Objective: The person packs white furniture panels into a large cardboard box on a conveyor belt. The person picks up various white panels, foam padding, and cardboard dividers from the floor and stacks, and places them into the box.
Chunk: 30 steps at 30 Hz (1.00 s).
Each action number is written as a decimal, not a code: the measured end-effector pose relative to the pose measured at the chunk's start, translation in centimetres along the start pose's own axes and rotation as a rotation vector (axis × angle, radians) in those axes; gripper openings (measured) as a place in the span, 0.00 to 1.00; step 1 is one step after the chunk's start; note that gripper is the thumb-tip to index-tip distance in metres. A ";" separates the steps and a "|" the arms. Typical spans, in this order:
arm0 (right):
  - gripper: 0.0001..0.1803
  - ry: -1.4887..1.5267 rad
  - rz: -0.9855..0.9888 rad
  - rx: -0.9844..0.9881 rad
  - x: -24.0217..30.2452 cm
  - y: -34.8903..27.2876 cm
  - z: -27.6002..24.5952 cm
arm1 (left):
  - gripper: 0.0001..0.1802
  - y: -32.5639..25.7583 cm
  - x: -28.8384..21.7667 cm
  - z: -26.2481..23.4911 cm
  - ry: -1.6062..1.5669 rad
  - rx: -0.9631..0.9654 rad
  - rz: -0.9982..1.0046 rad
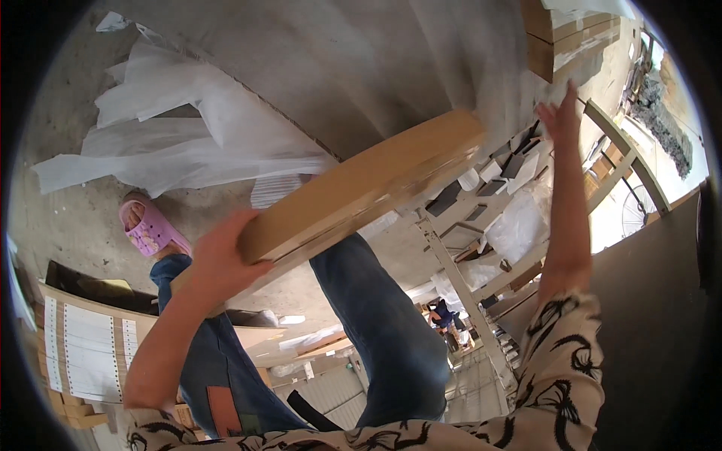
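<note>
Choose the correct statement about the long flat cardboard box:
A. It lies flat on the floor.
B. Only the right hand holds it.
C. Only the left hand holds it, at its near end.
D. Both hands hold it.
C: the left hand has its grip on the near end of the cardboard box, while the right hand is raised, open and apart from it.

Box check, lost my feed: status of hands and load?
Left hand grips flat cardboard box at its near end. Right hand raised, open, empty. White sheeting on floor below.

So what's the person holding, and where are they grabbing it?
The left hand holds a long flat cardboard box by its near end. The right hand is open and holds nothing.
</note>
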State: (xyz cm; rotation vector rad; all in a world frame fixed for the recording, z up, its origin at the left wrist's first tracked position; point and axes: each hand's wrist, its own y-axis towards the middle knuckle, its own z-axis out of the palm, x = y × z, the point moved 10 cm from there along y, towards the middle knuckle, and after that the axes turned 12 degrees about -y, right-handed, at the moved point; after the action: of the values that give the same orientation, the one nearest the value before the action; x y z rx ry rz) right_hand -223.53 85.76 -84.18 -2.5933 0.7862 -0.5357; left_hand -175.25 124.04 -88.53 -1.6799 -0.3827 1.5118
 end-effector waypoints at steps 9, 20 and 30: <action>0.52 0.100 0.316 0.188 -1.3 6.3 4.5 | 0.40 0.4 2.7 -0.7 -0.230 0.051 -0.186; 0.42 -0.169 -0.086 0.250 4.3 8.5 3.0 | 0.38 1.1 2.5 -1.2 -0.213 0.029 -0.159; 0.36 0.134 0.141 0.404 4.2 10.2 3.5 | 0.41 1.6 3.0 -0.8 -0.251 0.050 -0.162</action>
State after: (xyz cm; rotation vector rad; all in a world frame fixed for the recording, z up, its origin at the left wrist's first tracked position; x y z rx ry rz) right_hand -223.25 76.25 -90.84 -2.1339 0.8019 -0.7451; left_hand -174.24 124.89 -91.77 -1.3886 -0.5944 1.6003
